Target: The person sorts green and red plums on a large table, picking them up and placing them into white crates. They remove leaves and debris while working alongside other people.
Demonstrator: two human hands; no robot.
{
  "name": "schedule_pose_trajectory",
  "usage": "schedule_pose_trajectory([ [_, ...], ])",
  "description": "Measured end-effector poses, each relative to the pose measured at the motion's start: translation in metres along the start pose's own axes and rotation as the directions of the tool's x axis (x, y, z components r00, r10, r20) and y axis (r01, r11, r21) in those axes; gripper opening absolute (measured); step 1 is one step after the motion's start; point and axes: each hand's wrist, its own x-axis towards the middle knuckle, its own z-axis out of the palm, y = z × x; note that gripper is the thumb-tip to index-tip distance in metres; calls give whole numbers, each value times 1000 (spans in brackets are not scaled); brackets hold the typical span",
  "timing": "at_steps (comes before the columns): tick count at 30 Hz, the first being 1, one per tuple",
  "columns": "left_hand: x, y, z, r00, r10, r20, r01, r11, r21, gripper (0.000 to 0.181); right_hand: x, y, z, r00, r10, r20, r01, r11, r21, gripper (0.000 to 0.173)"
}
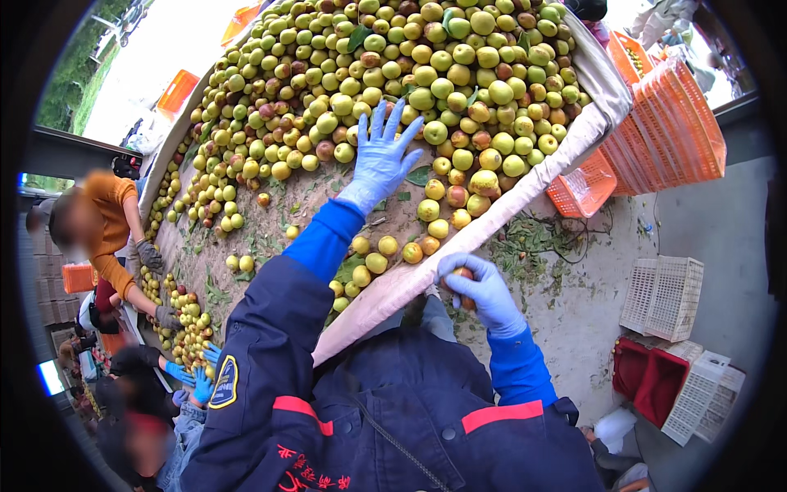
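Observation:
A large heap of green and reddish jujube fruits lies on a cloth-lined table with a padded, pale rim. My left hand, in a light blue glove, reaches over the near edge of the heap with its fingers spread, nothing held in it. My right hand, gloved alike, is just outside the rim, its fingers curled around a reddish-brown fruit. Between my arms, several yellow-green fruits rest along the rim. Loose leaves are scattered over the cloth.
Co-workers' gloved hands are at fruits on the left side. Stacked orange plastic crates and an orange basket stand beyond the rim at right. White crates and a red-lined crate stand on the floor, where leaf litter lies.

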Motion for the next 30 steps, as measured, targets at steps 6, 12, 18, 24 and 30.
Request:
schedule_pose_trajectory([
  [6, 10, -11, 30, 993, -75, 91, 62, 988, 140, 67, 93, -65, -46, 783, -595, -184, 275, 595, -755, 12],
  [12, -17, 3, 20, 988, -155, 12, 153, 982, 110, 68, 163, -74, -33, 783, -616, 84, -202, -380, -903, 16],
  [18, 36, 50, 29, 995, 57, 85, -31, 962, -271, 32, 178, -89, -30, 963, -268, -33, -183, -557, -810, 16],
  [24, 43, 49, 31, 980, 33, 195, 5, 982, -191, 23, 177, -93, -51, 910, -413, 31, -131, -358, -925, 15],
  [30, 17, 58, 42, 950, 102, 295, -74, 992, -103, 19, 116, -99, -63, 957, -270, -108, 187, 855, -484, 28],
])
